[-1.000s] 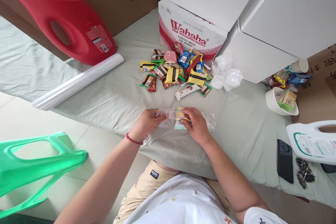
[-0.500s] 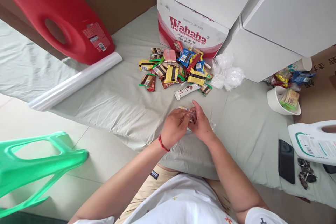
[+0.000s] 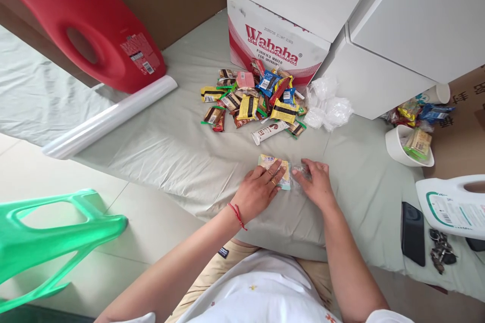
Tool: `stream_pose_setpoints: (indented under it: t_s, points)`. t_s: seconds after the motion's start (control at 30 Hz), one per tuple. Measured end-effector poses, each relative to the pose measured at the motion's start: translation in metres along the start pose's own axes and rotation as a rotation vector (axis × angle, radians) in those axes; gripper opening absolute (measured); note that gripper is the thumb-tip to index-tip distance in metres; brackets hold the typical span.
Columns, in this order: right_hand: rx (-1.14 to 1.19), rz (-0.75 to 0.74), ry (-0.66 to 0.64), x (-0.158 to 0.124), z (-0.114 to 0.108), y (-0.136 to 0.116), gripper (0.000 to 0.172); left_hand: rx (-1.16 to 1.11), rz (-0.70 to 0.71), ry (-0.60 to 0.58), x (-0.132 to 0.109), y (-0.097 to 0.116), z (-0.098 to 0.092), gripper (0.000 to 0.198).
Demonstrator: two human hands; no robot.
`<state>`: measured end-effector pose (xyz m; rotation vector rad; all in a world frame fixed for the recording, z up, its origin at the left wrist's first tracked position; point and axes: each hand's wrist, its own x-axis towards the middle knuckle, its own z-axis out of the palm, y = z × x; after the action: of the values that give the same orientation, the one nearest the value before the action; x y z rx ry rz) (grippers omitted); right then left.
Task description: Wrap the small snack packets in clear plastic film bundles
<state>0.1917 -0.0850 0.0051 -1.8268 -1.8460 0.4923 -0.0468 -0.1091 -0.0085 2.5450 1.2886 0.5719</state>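
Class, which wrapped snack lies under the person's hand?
The pale yellow packet with mint edges, beneath the left hand; the others lie in the pile by the Wahaha box, or in and behind the white bowl.

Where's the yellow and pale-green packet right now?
In the head view, the packet lies just right of and below centre on the cloth, partly under the left hand, with clear plastic and the right hand close on its right.

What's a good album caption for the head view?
Left hand flat on a packet, right hand at clear wrap, snack pile beyond.
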Motion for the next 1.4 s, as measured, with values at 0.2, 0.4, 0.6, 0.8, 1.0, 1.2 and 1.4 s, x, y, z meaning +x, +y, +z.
stream_pose_setpoints:
  t_s: [0.2, 0.4, 0.6, 0.8, 1.0, 1.2, 1.4]
  points:
    - [0.287, 0.085, -0.065, -0.005, -0.005, -0.012, 0.035, 0.07, -0.014, -0.03, -0.002, 0.003, 0.0, 0.053]
    - [0.558, 0.343, -0.189, -0.005, -0.007, -0.02, 0.045, 0.05, -0.028, -0.012, -0.003, 0.003, 0.001, 0.054]
    - [0.707, 0.403, 0.127, 0.001, 0.001, -0.041, 0.04, 0.068, -0.05, -0.018, -0.001, 0.01, 0.003, 0.053]
    - [0.48, 0.201, 0.057, -0.006, 0.028, -0.09, 0.032, 0.038, -0.09, -0.009, 0.002, 0.017, 0.006, 0.044]
    - [0.256, -0.193, 0.0, -0.036, 0.034, -0.105, 0.034, -0.379, 0.031, 0.065, 0.0, 0.002, -0.005, 0.024]
    - [0.124, -0.31, -0.035, -0.046, 0.044, -0.097, 0.049, -1.08, -0.199, 0.106, -0.005, -0.022, -0.022, 0.024]
    - [-0.155, -0.351, -0.078, -0.049, 0.059, -0.093, 0.047, -1.208, -0.518, 0.518, -0.013, -0.02, -0.029, 0.025]
